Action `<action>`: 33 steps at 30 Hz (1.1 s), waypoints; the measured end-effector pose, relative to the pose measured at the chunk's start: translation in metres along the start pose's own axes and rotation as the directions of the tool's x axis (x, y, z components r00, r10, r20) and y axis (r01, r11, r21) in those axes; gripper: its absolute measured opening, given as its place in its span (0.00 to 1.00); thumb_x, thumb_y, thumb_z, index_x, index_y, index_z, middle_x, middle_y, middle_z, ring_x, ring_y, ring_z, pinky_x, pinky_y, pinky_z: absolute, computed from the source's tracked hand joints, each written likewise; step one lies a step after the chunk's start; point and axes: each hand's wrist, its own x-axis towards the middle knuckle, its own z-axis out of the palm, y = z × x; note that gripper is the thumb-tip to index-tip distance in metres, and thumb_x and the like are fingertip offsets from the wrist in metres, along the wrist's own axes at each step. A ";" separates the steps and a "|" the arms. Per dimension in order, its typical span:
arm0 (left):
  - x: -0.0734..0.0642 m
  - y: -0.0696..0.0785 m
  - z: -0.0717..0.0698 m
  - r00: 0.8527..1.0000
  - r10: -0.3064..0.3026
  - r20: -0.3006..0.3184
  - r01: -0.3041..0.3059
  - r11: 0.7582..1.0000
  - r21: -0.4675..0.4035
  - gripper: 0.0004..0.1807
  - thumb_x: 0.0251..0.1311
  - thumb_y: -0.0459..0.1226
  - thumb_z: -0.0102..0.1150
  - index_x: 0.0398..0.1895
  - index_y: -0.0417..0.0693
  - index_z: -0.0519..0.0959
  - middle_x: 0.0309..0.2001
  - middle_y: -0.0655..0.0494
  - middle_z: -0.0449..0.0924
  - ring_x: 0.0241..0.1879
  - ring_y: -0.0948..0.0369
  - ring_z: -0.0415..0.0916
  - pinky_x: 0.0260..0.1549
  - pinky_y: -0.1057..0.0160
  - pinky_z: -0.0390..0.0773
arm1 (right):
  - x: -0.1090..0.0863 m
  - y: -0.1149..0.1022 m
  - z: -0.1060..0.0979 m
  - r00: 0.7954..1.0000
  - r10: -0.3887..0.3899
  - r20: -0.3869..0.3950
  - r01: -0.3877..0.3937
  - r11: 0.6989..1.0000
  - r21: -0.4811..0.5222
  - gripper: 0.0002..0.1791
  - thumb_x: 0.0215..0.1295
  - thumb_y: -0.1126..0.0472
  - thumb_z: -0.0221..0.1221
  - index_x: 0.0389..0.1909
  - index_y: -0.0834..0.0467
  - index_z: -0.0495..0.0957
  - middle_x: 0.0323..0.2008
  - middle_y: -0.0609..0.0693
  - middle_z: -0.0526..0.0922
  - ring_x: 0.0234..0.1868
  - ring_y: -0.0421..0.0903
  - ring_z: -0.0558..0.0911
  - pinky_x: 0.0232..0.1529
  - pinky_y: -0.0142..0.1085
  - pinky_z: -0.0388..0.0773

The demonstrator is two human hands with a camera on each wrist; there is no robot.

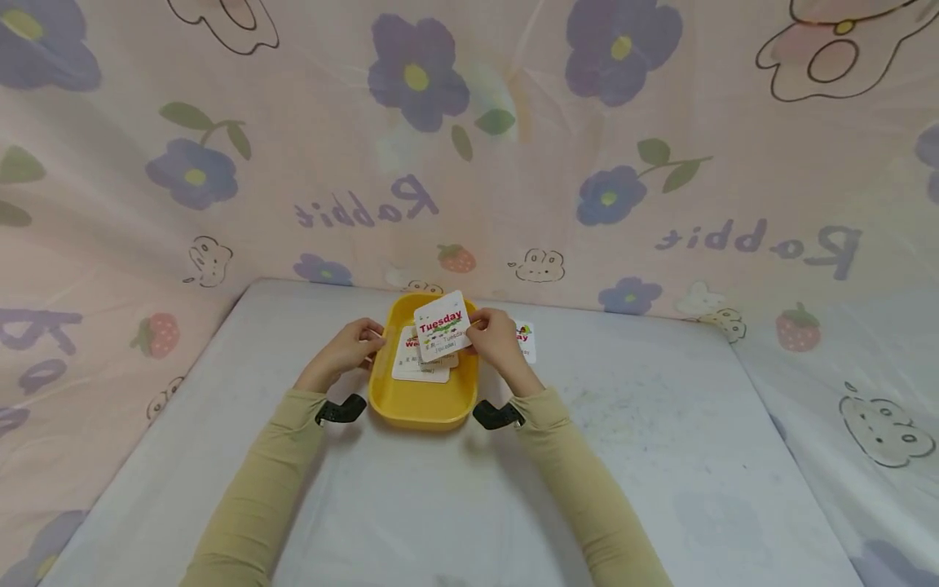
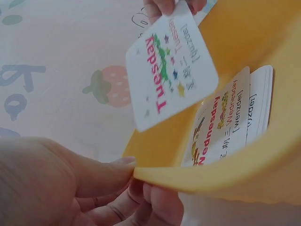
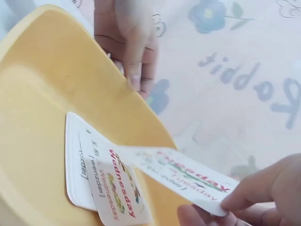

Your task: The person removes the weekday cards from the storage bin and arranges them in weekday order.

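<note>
The right hand [image 1: 495, 338] held the Tuesday card [image 1: 443, 325] above the yellow tray [image 1: 421, 404].
Its fingers pinched the card's edge, while the left hand [image 1: 348, 349] clamped the tray's rim between thumb and fingers. Inside, the Wednesday card [image 2: 214, 123] overlapped other cards [image 3: 78, 165]; 1 partly hidden card [image 1: 527, 346] lay on the table [image 1: 623, 383] to the tray's right. The step looked like shifting 1 card, into or out of the tray unclear; the next move probably called for a steady tray and the card kept clear of its rim.

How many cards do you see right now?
4 visible: Tuesday card in the right hand; Wednesday card over third card in the tray; fourth card on the table, right of tray. More may hide underneath.
</note>
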 end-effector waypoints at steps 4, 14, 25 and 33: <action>0.001 -0.001 0.001 1.000 0.009 0.007 -0.009 1.000 -0.010 0.16 0.70 0.34 0.49 0.56 0.33 0.64 0.42 0.40 0.72 0.30 0.56 0.75 0.30 0.60 0.80 | -0.002 0.008 -0.013 0.999 0.021 -0.025 -0.019 0.997 0.079 0.13 0.60 0.73 0.52 0.46 0.71 0.75 0.31 0.58 0.73 0.27 0.57 0.83 0.32 0.42 0.82; 0.001 0.000 0.000 1.000 0.025 0.015 -0.025 1.000 -0.019 0.17 0.70 0.34 0.49 0.56 0.32 0.63 0.43 0.40 0.72 0.31 0.55 0.76 0.31 0.60 0.80 | -0.007 0.025 -0.050 0.995 0.088 -0.047 -0.078 0.980 0.181 0.14 0.65 0.71 0.53 0.51 0.67 0.74 0.37 0.62 0.81 0.28 0.50 0.82 0.41 0.46 0.80; 0.000 -0.001 0.001 1.000 0.029 0.006 -0.029 1.000 -0.013 0.17 0.71 0.34 0.48 0.56 0.32 0.64 0.44 0.38 0.73 0.32 0.54 0.76 0.31 0.61 0.80 | -0.010 0.058 -0.112 0.984 0.170 -0.049 -0.156 0.965 0.213 0.20 0.66 0.73 0.52 0.59 0.70 0.67 0.48 0.67 0.78 0.34 0.45 0.81 0.40 0.36 0.81; 0.000 -0.004 0.002 0.999 0.032 -0.013 -0.032 0.999 -0.004 0.16 0.70 0.33 0.48 0.56 0.32 0.64 0.46 0.38 0.72 0.32 0.56 0.75 0.31 0.62 0.80 | -0.014 0.091 -0.144 0.968 0.234 -0.095 -0.204 0.947 0.249 0.24 0.64 0.74 0.53 0.61 0.72 0.65 0.48 0.66 0.78 0.35 0.44 0.82 0.41 0.35 0.80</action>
